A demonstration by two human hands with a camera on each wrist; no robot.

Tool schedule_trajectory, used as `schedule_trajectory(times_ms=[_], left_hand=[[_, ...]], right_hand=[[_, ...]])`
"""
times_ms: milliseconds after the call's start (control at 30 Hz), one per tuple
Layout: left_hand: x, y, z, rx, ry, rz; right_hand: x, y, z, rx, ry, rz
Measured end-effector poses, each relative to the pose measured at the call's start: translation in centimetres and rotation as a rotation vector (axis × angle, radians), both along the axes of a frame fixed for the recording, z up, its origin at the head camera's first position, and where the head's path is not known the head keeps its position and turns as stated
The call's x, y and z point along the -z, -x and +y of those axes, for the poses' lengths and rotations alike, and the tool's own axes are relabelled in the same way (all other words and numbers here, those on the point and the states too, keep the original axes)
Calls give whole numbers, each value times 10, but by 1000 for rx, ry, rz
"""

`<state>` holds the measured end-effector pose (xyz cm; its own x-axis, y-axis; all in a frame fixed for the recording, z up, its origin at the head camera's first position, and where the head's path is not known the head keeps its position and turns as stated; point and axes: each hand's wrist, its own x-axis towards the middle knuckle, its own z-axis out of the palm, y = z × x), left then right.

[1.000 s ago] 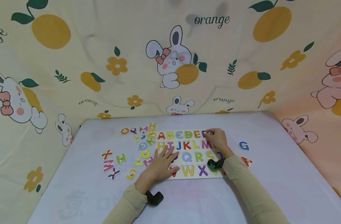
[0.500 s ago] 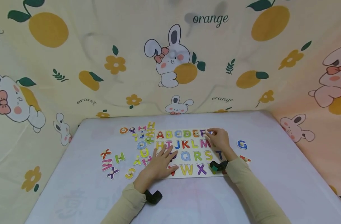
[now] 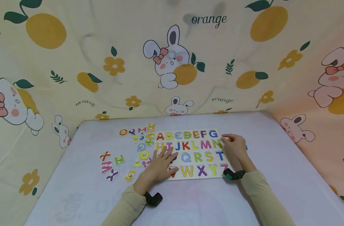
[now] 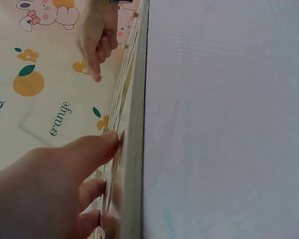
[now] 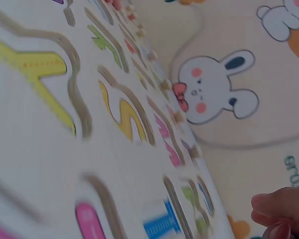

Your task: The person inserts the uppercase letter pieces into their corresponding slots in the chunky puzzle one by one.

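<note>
A white alphabet board (image 3: 198,178) with rows of coloured letter recesses lies on the table. Knobbed letter pieces fill its top row from A to F; the purple F (image 3: 203,134) sits in its place, beside the blue G recess (image 3: 213,133). My left hand (image 3: 160,164) rests on the board's left part with fingers spread, covering some letters. Past the board's upper right edge hovers my right hand (image 3: 234,147), holding nothing, thumb and index finger close together. A loose blue G piece (image 3: 246,147) is mostly hidden behind it. The right wrist view shows the right fingertips (image 5: 269,204) beyond the board's edge.
Several loose letter pieces lie left of the board, among them an orange O (image 3: 123,132), a green N (image 3: 119,159) and a yellow S (image 3: 130,175). A patterned cloth (image 3: 118,94) hangs behind the white table (image 3: 194,204).
My right hand has let go of the purple F piece and moved right, off the board, to near the loose blue G. My left hand has stayed on the board.
</note>
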<state>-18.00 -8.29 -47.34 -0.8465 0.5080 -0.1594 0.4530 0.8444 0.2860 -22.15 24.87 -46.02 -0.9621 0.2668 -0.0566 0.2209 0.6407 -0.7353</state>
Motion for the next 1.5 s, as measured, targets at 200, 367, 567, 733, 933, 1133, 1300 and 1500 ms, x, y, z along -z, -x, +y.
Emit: schedule_trajectory(times_ms=[200, 367, 567, 733, 933, 1133, 1300, 1500], left_hand=[[1, 0, 0, -2, -8, -2], [3, 1, 1, -12, 5, -3], [3, 1, 1, -11, -4, -4], [3, 0, 1, -15, -17, -5], [3, 0, 1, -14, -17, -4], [1, -1, 0, -8, -7, -9], [0, -1, 0, -6, -18, -13], [1, 0, 0, -8, -13, -3]], right_hand=[[-3, -8, 18, 36, -47, 60], [-2, -11, 36, 54, -62, 83], [0, -16, 55, 75, -54, 17], [3, -21, 68, 40, -94, -3], [8, -26, 74, 22, -123, 3], [9, -27, 74, 28, -123, 8], [11, -26, 74, 36, -136, 18], [13, -25, 74, 46, -149, 28]])
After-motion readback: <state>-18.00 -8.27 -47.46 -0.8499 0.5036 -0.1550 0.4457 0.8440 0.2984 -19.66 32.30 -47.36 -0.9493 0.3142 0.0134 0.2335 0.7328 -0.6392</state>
